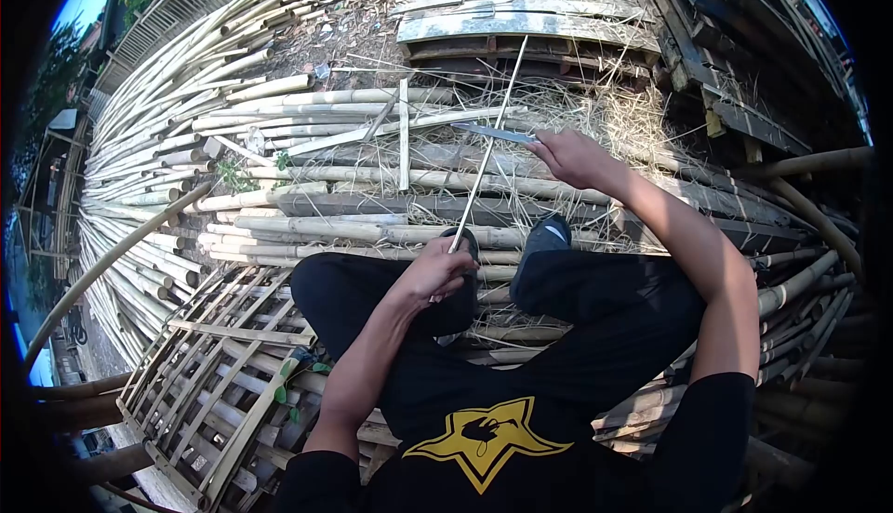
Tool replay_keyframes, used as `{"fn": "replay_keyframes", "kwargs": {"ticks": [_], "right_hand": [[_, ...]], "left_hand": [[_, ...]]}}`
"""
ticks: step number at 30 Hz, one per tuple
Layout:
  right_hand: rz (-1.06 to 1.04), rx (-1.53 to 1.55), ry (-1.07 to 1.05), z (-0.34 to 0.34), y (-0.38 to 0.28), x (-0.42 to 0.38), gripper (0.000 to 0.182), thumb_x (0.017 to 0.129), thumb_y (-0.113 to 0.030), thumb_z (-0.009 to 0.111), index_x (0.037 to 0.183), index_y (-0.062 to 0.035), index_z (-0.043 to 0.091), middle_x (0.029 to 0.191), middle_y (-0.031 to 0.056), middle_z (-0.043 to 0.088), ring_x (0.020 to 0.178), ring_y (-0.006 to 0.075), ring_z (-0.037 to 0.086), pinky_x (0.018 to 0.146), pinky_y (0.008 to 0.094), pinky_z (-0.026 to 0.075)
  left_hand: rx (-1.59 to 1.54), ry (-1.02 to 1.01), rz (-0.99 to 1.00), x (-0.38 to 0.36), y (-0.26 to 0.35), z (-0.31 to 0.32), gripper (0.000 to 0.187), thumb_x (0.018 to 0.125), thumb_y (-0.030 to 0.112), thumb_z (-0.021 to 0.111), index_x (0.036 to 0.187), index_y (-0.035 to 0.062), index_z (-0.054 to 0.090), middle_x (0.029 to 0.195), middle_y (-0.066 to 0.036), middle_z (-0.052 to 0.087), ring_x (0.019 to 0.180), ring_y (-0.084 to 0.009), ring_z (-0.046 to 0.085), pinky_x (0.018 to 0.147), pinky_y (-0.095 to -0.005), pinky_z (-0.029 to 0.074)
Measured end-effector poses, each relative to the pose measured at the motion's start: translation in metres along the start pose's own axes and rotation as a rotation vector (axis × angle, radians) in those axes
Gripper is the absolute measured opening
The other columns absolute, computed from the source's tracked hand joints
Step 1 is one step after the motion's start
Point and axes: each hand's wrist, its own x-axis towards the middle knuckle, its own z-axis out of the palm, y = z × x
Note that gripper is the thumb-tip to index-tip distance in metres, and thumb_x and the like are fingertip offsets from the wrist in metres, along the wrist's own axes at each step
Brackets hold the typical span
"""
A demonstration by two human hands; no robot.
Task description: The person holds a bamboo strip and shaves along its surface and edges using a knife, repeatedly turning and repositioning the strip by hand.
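My left hand [435, 269] is closed around the lower end of a thin bamboo strip [483, 168], which slants up and away from me over my left knee. A knife [494, 132] is gripped in my right hand [572, 157], its blade pointing left and crossing the strip in this view, well above my left hand. Dry shavings [558, 104] lie around and beyond the knife. Under the strip runs a layer of bamboo poles [372, 231], with my two shoes resting among them.
Stacked bamboo poles [139, 141] fan out on the left. A woven bamboo basket [200, 392] lies beside my left leg. Ahead stands a wooden pallet [530, 25], and dark timber [744, 57] is piled at the right. A curved pole [112, 262] arches at the left.
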Motion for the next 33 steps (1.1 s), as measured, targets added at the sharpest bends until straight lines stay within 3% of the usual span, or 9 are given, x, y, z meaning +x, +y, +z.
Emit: {"fn": "replay_keyframes", "kwargs": {"ticks": [3, 4, 6, 8, 13, 19, 23, 29, 33], "right_hand": [[-0.028, -0.138, -0.057, -0.011, 0.035, 0.006, 0.045, 0.100, -0.045, 0.036, 0.101, -0.0044, 0.055, 0.074, 0.0237, 0.061, 0.078, 0.0432, 0.061, 0.074, 0.0527, 0.047], [0.090, -0.162, 0.122, -0.018, 0.066, 0.014, 0.048, 0.100, -0.046, 0.036, 0.096, -0.0036, 0.057, 0.075, 0.0239, 0.062, 0.077, 0.0436, 0.061, 0.071, 0.0523, 0.049], [0.386, -0.396, 0.111, -0.053, 0.119, 0.018, 0.053, 0.100, -0.044, 0.034, 0.086, -0.0017, 0.062, 0.082, 0.0248, 0.065, 0.080, 0.0438, 0.063, 0.070, 0.0527, 0.050], [0.615, -0.320, 0.278, -0.068, 0.163, 0.015, 0.053, 0.101, -0.041, 0.030, 0.092, -0.0004, 0.063, 0.090, 0.0252, 0.066, 0.086, 0.0442, 0.063, 0.075, 0.0534, 0.050], [0.522, -0.349, 0.100, -0.051, 0.167, -0.012, 0.052, 0.100, -0.044, 0.032, 0.099, -0.0001, 0.061, 0.095, 0.0268, 0.064, 0.091, 0.0449, 0.062, 0.080, 0.0547, 0.048], [0.584, -0.002, 0.357, -0.026, 0.132, -0.002, 0.052, 0.100, -0.043, 0.036, 0.091, 0.0031, 0.059, 0.085, 0.0304, 0.061, 0.085, 0.0469, 0.059, 0.073, 0.0509, 0.045], [0.157, 0.091, 0.177, -0.039, 0.056, 0.005, 0.039, 0.100, -0.031, 0.044, 0.083, 0.0023, 0.053, 0.068, 0.0251, 0.053, 0.064, 0.0420, 0.053, 0.060, 0.0462, 0.041], [-0.137, 0.054, -0.110, 0.014, -0.009, -0.001, 0.038, 0.099, -0.038, 0.042, 0.092, -0.0032, 0.055, 0.068, 0.0219, 0.059, 0.069, 0.0451, 0.058, 0.065, 0.0535, 0.045], [-0.126, 0.097, -0.211, 0.028, -0.028, -0.010, 0.044, 0.100, -0.044, 0.038, 0.100, -0.0037, 0.056, 0.075, 0.0258, 0.061, 0.076, 0.0456, 0.060, 0.070, 0.0537, 0.048]], "left_hand": [[0.048, -0.013, 0.008, -0.002, -0.002, -0.002, 0.027, 0.083, -0.001, 0.056, 0.069, 0.0110, 0.037, 0.049, 0.004, 0.032, 0.031, -0.0051, 0.028, 0.029, -0.0249, 0.017], [0.084, -0.007, -0.024, -0.004, 0.001, 0.000, 0.027, 0.083, -0.001, 0.056, 0.069, 0.0113, 0.036, 0.049, 0.005, 0.032, 0.031, -0.0051, 0.028, 0.029, -0.0249, 0.017], [0.122, -0.002, -0.071, -0.009, -0.003, 0.004, 0.028, 0.083, -0.001, 0.056, 0.069, 0.0116, 0.036, 0.050, 0.005, 0.032, 0.031, -0.0051, 0.028, 0.029, -0.0248, 0.017], [0.162, -0.072, -0.040, -0.011, -0.003, 0.006, 0.027, 0.083, -0.001, 0.056, 0.070, 0.0119, 0.036, 0.050, 0.005, 0.033, 0.031, -0.0051, 0.028, 0.029, -0.0247, 0.017], [0.013, -0.023, -0.023, -0.004, 0.010, -0.004, 0.028, 0.084, 0.001, 0.056, 0.069, 0.0122, 0.036, 0.050, 0.006, 0.032, 0.031, -0.0045, 0.027, 0.029, -0.0244, 0.016], [0.132, 0.005, -0.006, 0.004, 0.000, -0.001, 0.025, 0.086, 0.005, 0.056, 0.069, 0.0112, 0.039, 0.051, 0.004, 0.035, 0.033, -0.0050, 0.030, 0.031, -0.0251, 0.019], [0.253, 0.142, 0.072, 0.014, -0.006, 0.004, 0.019, 0.088, 0.010, 0.059, 0.073, 0.0081, 0.047, 0.052, 0.003, 0.040, 0.035, -0.0058, 0.034, 0.032, -0.0258, 0.022], [0.469, 0.295, 0.121, 0.022, -0.007, 0.002, 0.019, 0.092, 0.020, 0.061, 0.084, 0.0038, 0.057, 0.052, 0.002, 0.044, 0.036, -0.0076, 0.038, 0.033, -0.0263, 0.027], [0.233, 0.209, 0.048, 0.020, -0.005, -0.001, 0.020, 0.093, 0.018, 0.057, 0.078, 0.0069, 0.052, 0.048, 0.005, 0.037, 0.033, -0.0065, 0.032, 0.031, -0.0263, 0.022]]}}
